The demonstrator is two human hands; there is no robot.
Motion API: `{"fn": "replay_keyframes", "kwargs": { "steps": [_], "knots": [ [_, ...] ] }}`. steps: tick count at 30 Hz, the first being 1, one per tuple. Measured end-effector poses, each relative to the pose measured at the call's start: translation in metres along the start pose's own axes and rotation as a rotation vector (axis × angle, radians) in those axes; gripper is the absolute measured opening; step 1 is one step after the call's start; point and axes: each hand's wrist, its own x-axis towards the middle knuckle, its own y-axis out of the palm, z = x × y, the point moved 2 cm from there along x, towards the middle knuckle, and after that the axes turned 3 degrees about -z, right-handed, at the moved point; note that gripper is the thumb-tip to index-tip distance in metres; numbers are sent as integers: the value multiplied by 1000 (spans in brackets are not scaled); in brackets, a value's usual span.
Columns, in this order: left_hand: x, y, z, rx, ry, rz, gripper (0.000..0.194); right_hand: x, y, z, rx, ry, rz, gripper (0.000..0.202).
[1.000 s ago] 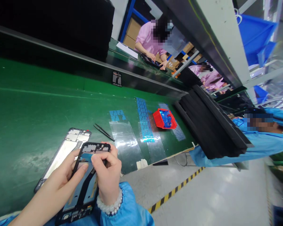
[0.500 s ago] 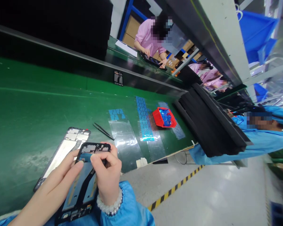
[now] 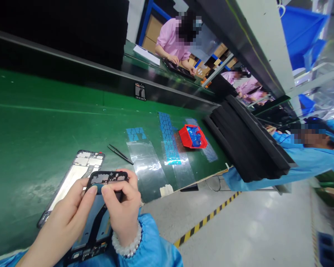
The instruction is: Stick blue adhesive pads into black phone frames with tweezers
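An opened phone frame (image 3: 96,222), with a black ribbon cable down its middle, is held tilted near the bench's front edge. My left hand (image 3: 69,211) grips its left side, thumb on a small blue piece near the top. Around the right side, my right hand (image 3: 122,204) is closed, its thumb on the same area beside my left thumb. Behind them a second opened phone (image 3: 69,181) lies on the green bench. Black tweezers (image 3: 120,154) rest to the right of it. The fingers behind the phone frame are partly hidden.
Blue sticker sheets (image 3: 169,139) and a clear film (image 3: 146,159) lie right of the tweezers. Beyond are a red bin (image 3: 193,136) with blue scraps and a stack of black trays (image 3: 247,141). A small phone part (image 3: 140,91) sits at the back. People work across and at right.
My left thumb has moved up the phone frame, and my right thumb has come down beside it. The view has shifted slightly.
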Motion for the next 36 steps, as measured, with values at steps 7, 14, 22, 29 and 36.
{"fn": "replay_keyframes", "kwargs": {
  "steps": [7, 14, 22, 29, 36],
  "knots": [
    [-8, -1, 3, 15, 48, -66, 35, -6, -6, 8, -219, -148, 16, 8],
    [-13, 4, -3, 90, 321, -226, 23, -12, -3, 6, -343, -360, -68, 14],
    [-13, 0, -2, 99, 274, -211, 26, 1, -3, 5, -44, 87, 63, 58],
    [-1, -8, -3, 135, 238, -159, 34, 2, 3, 14, -77, 215, 149, 29],
    [5, -5, 3, 157, 231, -109, 50, 10, -5, 12, -185, 117, 204, 44]
  ]
}}
